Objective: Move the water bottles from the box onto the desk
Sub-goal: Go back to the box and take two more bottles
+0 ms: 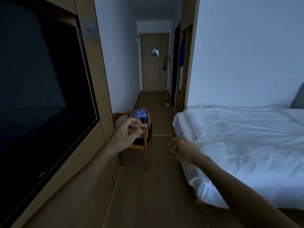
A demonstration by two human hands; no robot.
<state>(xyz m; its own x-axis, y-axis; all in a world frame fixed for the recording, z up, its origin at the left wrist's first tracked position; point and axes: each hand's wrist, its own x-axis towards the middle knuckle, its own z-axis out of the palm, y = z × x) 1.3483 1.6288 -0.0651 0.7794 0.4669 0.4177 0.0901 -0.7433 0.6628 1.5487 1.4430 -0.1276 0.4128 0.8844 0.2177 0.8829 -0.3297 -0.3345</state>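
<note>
I see a dim room with a hallway running away at twelve o'clock. The box [144,121] sits on a wooden chair [139,142] against the left wall, at about eleven o'clock from me, and the bottles [139,113] are packed upright inside it, their caps and blue labels showing above the rim. No desk shows in my view.

My left hand [127,134] is raised in front of the box, overlapping its near left corner in the frame; I cannot tell whether it touches the cardboard. Its fingers are loosely curled, thumb over the top, and they grasp nothing that I can make out.

My right hand [180,150] reaches forward at one o'clock, low over the floor [148,195], between the chair and the bed [238,145]. Its fingers are relaxed and slightly spread, released, with nothing in them. It is well apart from the box.

A dark TV [41,89] fills the wall panel at nine o'clock. The bed, with rumpled white sheets, takes up the three o'clock side. At the end of the hallway stands a closed door [154,63], and something blue [182,52] hangs in an open closet to its right.
</note>
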